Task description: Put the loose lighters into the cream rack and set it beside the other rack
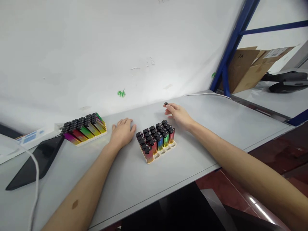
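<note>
My right hand is raised above the table, behind and to the right of the near tray. Its fingers pinch a lighter; only the black top shows, and the body is hidden by the fingers. A cream tray holds rows of colourful lighters standing upright with black tops, and several slots along its front edge hold none. My left hand rests flat on the table, fingers spread and holding nothing, between this tray and a second group of lighters in another tray at the left.
A black flat panel and a white box lie at the left, with a white cable in front. A white wall backs the grey table. A blue metal frame and cardboard boxes stand at the right.
</note>
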Available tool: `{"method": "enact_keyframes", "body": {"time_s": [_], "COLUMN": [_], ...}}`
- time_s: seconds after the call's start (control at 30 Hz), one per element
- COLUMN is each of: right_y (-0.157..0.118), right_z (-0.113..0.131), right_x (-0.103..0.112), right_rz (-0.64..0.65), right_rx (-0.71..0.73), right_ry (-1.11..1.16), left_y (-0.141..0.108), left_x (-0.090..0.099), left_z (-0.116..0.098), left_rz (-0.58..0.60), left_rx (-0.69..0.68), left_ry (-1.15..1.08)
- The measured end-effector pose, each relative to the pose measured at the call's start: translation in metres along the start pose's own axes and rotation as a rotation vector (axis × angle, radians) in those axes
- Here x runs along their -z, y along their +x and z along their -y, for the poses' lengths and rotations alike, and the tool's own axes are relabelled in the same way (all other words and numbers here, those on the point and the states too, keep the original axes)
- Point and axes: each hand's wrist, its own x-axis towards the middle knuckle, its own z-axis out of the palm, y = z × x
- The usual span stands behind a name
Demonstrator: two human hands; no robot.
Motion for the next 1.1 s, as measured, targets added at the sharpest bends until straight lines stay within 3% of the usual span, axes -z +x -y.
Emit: {"method": "enact_keyframes", "body": {"time_s": [0.1,0.23,0.37,0.5,0.6,0.73,0.9,1.1], "right_y": [-0.003,-0.019,-0.059,-0.106,-0.129,-0.136,-0.138,-0.135], "right_z": [0.006,0.029,0.062,0.08,0.073,0.05,0.034,0.042], "right_x": [0.006,0.02,0.028,0.018,0.001,-0.018,-0.026,-0.025], "right_rz": [0.0,-0.129,-0.102,-0.037,0.107,0.232,0.21,0.175], "right_rx": [0.157,0.271,0.345,0.433,0.492,0.563,0.604,0.683], "right_ry": [-0.165,-0.32,-0.199,-0.246,-0.432,-0.652,-0.814,-0.942], "left_y": [0.0,0.0,0.001,0.0,0.0,-0.001,0.0,-0.001], "left_x": [0.0,0.0,-0.001,-0.002,-0.003,-0.004,-0.005,-0.005], "left_z": [0.0,0.0,0.001,0.0,0.001,0.002,0.004,0.002], "left_rz": [-0.002,-0.003,-0.004,-0.014,-0.031,-0.037,-0.032,-0.033], "left_rx": [-0.001,-0.004,-0.011,-0.009,-0.021,-0.026,-0.026,-0.017], "left_ry": [-0.002,0.0,0.005,0.01,-0.004,-0.006,-0.014,-0.015]}}
